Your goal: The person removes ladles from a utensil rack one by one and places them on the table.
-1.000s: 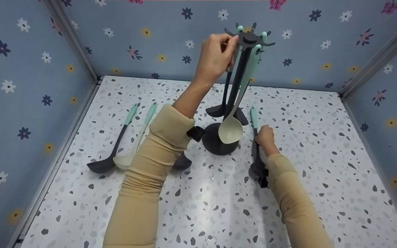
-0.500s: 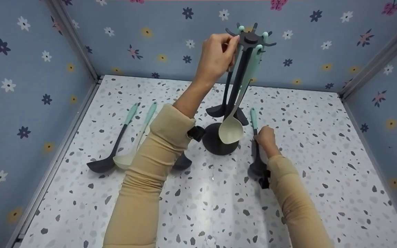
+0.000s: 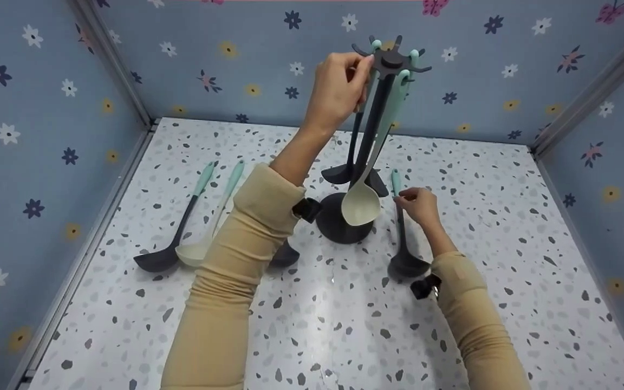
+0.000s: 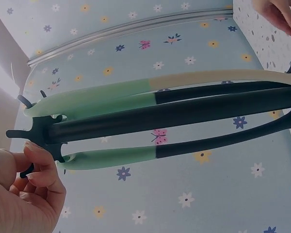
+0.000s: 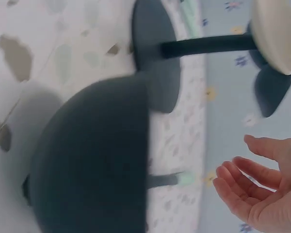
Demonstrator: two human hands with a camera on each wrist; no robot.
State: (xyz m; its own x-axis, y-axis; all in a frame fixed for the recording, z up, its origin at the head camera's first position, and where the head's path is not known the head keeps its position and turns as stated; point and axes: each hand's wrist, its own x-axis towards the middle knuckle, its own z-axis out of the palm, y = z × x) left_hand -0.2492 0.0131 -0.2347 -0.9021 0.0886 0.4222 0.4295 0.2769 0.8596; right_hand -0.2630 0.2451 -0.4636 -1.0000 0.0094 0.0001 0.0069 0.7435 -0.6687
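My left hand [image 3: 336, 89] pinches a hook at the top of a black rotating utensil stand [image 3: 390, 60]; the left wrist view shows its thumb and forefinger on that hook. On the stand hang a cream ladle [image 3: 361, 205] with a mint handle and two dark utensils [image 4: 213, 145] with mint handles. To the right of the stand's round base [image 3: 333, 230], a black ladle [image 3: 408, 265] with a mint handle lies on the table. My right hand [image 3: 420, 207] is just over its handle, fingers loosely bent and holding nothing in the right wrist view [image 5: 266, 182].
On the left of the table lie another black ladle [image 3: 160, 260] and a cream ladle [image 3: 192, 253]. A dark bowl [image 3: 286, 255] shows from behind the left sleeve. Flower-printed panels [image 3: 268, 70] enclose the speckled table [image 3: 344, 336] at the back and sides.
My right hand has let go of the black ladle's handle and lifted slightly up and to the right. The ladle stays on the table; my left hand keeps its place on the hook.
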